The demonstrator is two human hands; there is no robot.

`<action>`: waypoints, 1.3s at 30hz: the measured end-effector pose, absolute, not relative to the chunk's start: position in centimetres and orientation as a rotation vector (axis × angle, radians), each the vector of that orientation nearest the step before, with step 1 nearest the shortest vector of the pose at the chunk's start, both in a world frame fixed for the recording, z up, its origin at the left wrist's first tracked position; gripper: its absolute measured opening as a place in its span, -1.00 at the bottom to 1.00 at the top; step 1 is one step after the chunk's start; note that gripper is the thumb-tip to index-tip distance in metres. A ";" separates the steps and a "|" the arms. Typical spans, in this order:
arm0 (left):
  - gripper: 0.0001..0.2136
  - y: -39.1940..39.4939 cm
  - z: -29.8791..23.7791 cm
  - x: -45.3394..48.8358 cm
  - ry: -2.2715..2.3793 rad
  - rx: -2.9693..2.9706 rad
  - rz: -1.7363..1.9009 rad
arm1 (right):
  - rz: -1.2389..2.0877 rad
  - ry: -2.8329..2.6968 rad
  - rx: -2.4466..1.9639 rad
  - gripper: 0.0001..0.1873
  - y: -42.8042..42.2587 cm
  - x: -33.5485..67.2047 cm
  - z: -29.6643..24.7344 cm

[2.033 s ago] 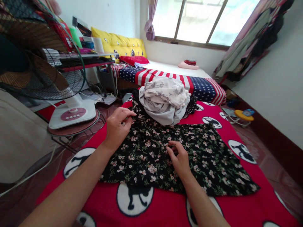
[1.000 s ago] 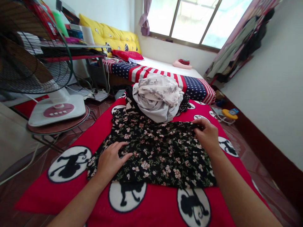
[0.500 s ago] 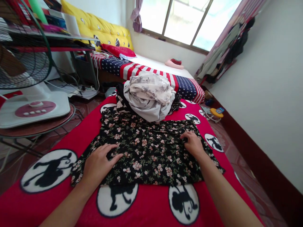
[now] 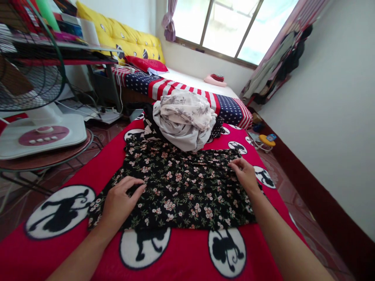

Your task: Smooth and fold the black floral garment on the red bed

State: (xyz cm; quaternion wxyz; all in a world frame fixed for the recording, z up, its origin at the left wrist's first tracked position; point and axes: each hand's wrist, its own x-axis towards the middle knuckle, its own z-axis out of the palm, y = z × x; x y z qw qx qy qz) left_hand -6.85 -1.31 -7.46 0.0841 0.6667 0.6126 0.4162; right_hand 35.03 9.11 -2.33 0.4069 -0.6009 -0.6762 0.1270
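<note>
A black garment with small pink flowers lies spread flat on a red blanket with black-and-white monkey circles. My left hand rests on the garment's left part, fingers curled and pinching a bit of the cloth. My right hand lies on its right edge, fingers bent down onto the fabric. Behind the garment sits a heap of clothes topped by a grey and cream floral piece.
A standing fan sits on a round stool at the left. A desk with books is behind it. A bed with a stars-and-stripes cover runs under the window. A small yellow toy lies by the right wall.
My right hand folded the garment's right side in over the last two seconds, then shifted slightly outward along its edge. My left hand moved from the top-left corner down and curled onto the cloth.
</note>
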 end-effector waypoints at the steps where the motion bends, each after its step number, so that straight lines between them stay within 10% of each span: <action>1: -0.80 -1.3 -7.6 -6.8 1.830 1.992 1.227 | 0.360 -1.831 -1.504 -0.84 9.0 34.8 -2.4; 17: -0.60 -0.8 -6.2 -6.3 2.012 2.090 0.649 | 0.281 -1.714 -1.484 -0.77 12.7 31.0 -2.2; 28: -0.78 1.0 -7.1 -7.0 1.758 1.944 0.920 | 0.450 -2.253 -1.618 -0.77 15.0 37.0 1.6; 39: -0.80 -0.1 -5.5 -8.5 1.612 2.113 1.155 | -0.300 -1.701 -1.296 -0.71 6.1 40.2 2.7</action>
